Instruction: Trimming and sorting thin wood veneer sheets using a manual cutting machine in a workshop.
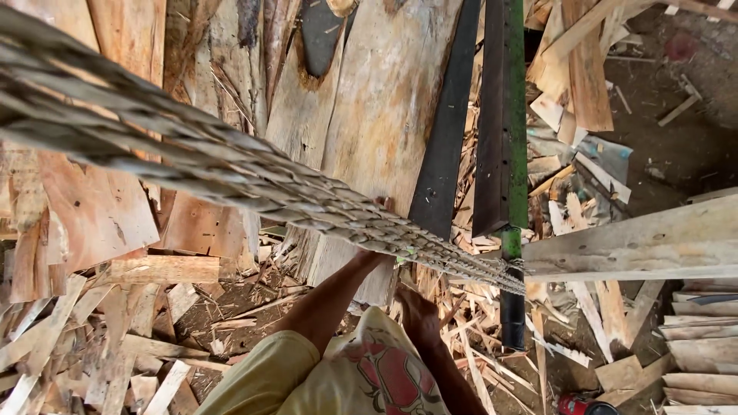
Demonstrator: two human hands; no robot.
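I see thick grey braided fibre rope [231, 165] running diagonally to green metal post [513, 154], tied there. My left hand [377, 250] reaches under rope, touching it; grasp cannot tell, fingers hidden. My right hand [419, 311] sits below rope, grip unclear. Pale wood planks [384, 100] and offcuts underneath.

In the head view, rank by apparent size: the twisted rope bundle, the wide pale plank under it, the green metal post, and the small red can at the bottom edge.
1. Rope bundle, though nearness to the camera inflates it.
2. Wide pale plank; unsure against the rope.
3. Green metal post.
4. Red can, clearly smallest.
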